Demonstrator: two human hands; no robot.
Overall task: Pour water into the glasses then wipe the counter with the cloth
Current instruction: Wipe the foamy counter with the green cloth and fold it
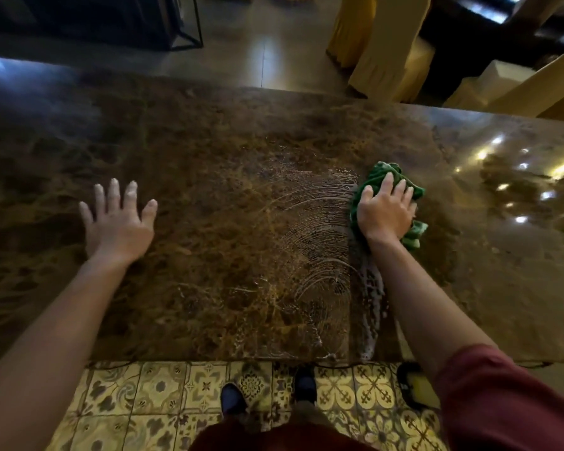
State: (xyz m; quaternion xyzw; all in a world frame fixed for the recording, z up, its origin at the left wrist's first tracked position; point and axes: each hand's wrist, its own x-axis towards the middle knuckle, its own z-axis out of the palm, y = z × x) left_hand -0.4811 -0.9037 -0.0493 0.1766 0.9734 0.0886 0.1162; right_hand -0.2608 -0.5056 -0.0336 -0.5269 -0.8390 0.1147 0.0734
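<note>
Head view: we look down on a dark brown marble counter [209,151] that fills the middle of the frame from left to right. Right of center, our right hand [385,213] lies on top of a bunched green cloth [391,177], the fingers bent over the fabric and pressing it down onto the stone. The cloth shows above the fingertips and again below the heel of the hand, toward the lower right.

Just left of the cloth, curved wet streaks [316,222] fan across the counter, and a foamy line [372,307] runs from under the right wrist down to the near edge of the counter.

Left of center, our left hand [118,219] is spread flat with straight fingers, palm down, holding nothing; we cannot tell whether it touches the stone or hangs just above it.

On the right side of the counter, bright spots of light [502,177] reflect in the polish.

Along the bottom of the frame lies a patterned tile floor [163,392], with dark shoes [232,398] on it. A red sleeve [502,395] covers the right upper arm at the lower right. At the upper right, beyond the counter's far edge, stands yellow-draped furniture [388,53].
</note>
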